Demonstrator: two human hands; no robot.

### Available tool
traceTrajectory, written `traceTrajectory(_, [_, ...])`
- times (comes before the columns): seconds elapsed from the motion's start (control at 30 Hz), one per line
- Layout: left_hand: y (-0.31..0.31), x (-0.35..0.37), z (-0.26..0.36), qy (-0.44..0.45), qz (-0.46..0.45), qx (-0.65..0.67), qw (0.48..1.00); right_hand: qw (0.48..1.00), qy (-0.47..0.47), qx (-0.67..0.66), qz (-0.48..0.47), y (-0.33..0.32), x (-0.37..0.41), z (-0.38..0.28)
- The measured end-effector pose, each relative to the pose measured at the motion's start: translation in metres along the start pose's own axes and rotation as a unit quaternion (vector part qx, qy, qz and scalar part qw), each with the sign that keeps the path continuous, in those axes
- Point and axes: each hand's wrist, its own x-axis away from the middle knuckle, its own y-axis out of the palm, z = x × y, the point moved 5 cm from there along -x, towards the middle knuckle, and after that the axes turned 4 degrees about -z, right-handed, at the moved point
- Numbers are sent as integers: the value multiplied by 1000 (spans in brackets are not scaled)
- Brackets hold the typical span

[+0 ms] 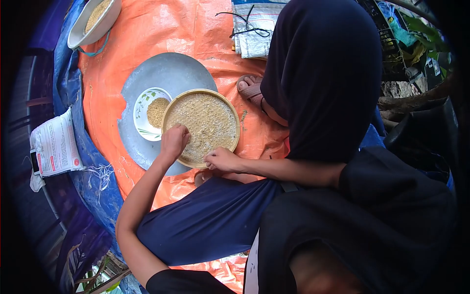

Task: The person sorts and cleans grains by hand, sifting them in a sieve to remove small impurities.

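A round, shallow woven tray point(238, 123) is spread with light brown grain point(203, 117) mixed with paler bits. My left hand point(175, 140) is closed above the tray's left side, its fingers drawn together near the grain. At the lower rim, my right hand point(221, 159) is curled with its fingertips pinched together over the grain. Whatever either hand pinches is too small to make out. Partly beneath the tray, a white plate point(140, 115) with a green leaf pattern holds a heap of cleaner-looking grain point(157, 110).
Under the plate and tray lies a grey round sheet point(196, 71), on an orange tarp point(161, 24). A white container point(110, 22) of grain stands at the upper left. A printed white sack point(56, 144) lies left; folded sacks point(252, 34) lie at the top. My sandalled foot point(250, 88) is beside the tray.
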Motion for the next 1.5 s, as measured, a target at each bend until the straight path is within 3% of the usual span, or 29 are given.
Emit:
traceTrajectory(0.2, [12, -13, -1, 70, 0, -91, 993, 999, -26, 5, 38, 0, -3, 0])
traceTrajectory(0.3, [4, -17, -3, 90, 4, -70, 993, 999, -26, 16, 40, -1, -2, -1])
traceTrajectory(0.53, [-21, -28, -13, 7, 40, 50, 998, 997, -44, 48, 49, -2, -1, -3])
traceTrajectory(0.73, [-12, -25, -5, 20, -2, 105, 994, 996, -51, 55, 53, -3, -1, -5])
traceTrajectory(1.07, [-3, -23, -1, 34, 16, 78, 996, 995, -52, 60, 52, -3, 0, -6])
traceTrajectory(1.27, [13, -29, -8, 48, 19, -12, 999, 997, -57, 46, 33, -2, -8, 2])
traceTrajectory(1.5, [13, -27, -3, 42, 41, -44, 997, 998, -38, -42, 0, 0, -13, 10])
